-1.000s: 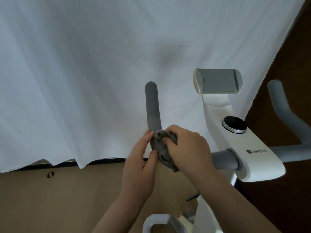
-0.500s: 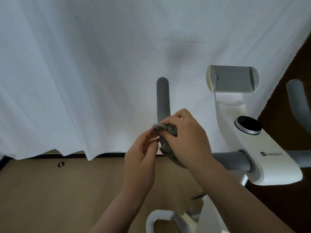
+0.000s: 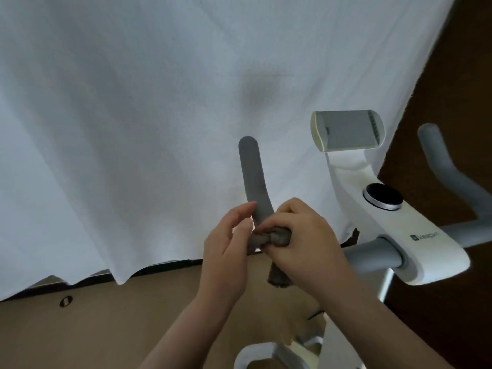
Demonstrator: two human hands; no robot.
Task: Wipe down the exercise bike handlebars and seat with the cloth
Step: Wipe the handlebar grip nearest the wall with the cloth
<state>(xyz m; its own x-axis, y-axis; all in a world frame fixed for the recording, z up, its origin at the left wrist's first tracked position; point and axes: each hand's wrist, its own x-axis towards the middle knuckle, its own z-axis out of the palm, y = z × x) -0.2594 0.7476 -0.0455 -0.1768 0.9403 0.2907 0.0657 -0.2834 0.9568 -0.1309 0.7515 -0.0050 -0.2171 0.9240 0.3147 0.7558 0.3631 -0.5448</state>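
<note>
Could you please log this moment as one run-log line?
wipe | right hand grips cloth on left handlebar | left hand touches cloth

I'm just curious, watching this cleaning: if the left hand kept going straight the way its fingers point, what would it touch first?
Most likely the left handlebar. The left hand has its fingers aimed up and slightly right, with the tips already at the grey bar, just above the cloth. Depth is hard to judge; the white curtain hangs behind.

The right hand [image 3: 303, 241] slid the bunched grey cloth [image 3: 269, 238] back down the left handlebar [image 3: 253, 179], from partway up the upright grip to its lower bend. The left hand [image 3: 226, 251] loosened, its fingers [image 3: 243, 209] lifting off the cloth and resting beside the bar.
</note>
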